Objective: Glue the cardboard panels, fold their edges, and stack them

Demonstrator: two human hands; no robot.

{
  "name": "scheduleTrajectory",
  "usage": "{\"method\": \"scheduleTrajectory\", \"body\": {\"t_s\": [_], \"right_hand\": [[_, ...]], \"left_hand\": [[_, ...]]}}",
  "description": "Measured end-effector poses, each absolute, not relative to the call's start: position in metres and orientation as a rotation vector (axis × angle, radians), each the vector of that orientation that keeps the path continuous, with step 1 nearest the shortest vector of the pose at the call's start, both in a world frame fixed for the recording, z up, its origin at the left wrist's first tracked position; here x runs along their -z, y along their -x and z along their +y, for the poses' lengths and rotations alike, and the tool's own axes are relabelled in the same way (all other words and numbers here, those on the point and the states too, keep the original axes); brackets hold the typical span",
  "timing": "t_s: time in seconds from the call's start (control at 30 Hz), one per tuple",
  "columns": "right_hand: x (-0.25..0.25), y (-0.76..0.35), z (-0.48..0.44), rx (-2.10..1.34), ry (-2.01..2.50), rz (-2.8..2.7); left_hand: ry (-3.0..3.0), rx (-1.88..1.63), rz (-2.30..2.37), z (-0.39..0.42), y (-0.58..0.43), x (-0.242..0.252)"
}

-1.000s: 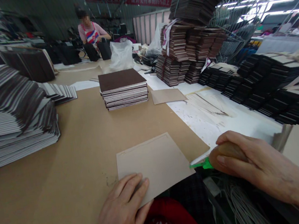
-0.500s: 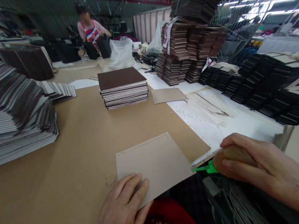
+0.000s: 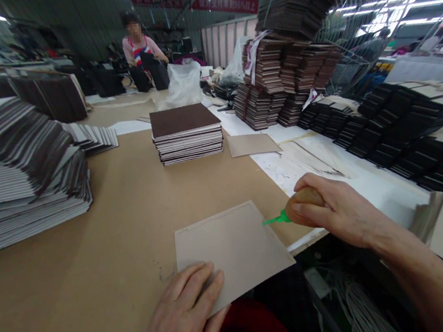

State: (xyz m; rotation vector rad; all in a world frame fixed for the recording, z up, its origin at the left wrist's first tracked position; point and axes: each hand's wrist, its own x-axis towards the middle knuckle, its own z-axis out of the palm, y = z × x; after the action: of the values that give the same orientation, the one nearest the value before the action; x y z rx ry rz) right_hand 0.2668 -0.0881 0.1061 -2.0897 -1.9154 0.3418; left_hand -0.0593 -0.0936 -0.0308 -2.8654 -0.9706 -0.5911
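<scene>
A light beige panel (image 3: 232,246) lies at the front edge of the table, its near corner sticking out past the edge. My left hand (image 3: 183,312) rests on its lower left part, fingers stretched over the surface and the thumb at the near edge. My right hand (image 3: 328,206) is wrapped round a tan glue bottle (image 3: 302,205) with a green nozzle (image 3: 279,217). The nozzle points left, and its tip is at the panel's right edge. Thin lines run along the panel's far and right edges.
A brown-topped stack of panels (image 3: 186,132) stands beyond. A large leaning pile (image 3: 22,176) is at left. Brown bundles (image 3: 271,78) and black bundles (image 3: 396,126) line the right. A loose panel (image 3: 253,144) lies right of the stack. A person (image 3: 143,51) stands at the back.
My right hand has moved the bottle up and left, from the panel's near right corner along its right edge. My left hand stays on the panel. The view has shifted slightly.
</scene>
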Motion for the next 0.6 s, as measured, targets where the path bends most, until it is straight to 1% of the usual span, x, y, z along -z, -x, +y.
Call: {"method": "scheduleTrajectory", "body": {"t_s": [0.27, 0.43, 0.6], "right_hand": [[-0.110, -0.268, -0.092, -0.419, 2.120, -1.926], [-0.107, -0.263, -0.078, -0.319, 2.115, -1.926], [-0.101, -0.262, -0.055, -0.288, 2.119, -1.878]], "left_hand": [[2.894, 0.582, -0.976, -0.093, 0.060, 0.031], [2.883, 0.584, -0.971, -0.093, 0.060, 0.031], [2.878, 0.577, -0.981, -0.093, 0.060, 0.033]]}}
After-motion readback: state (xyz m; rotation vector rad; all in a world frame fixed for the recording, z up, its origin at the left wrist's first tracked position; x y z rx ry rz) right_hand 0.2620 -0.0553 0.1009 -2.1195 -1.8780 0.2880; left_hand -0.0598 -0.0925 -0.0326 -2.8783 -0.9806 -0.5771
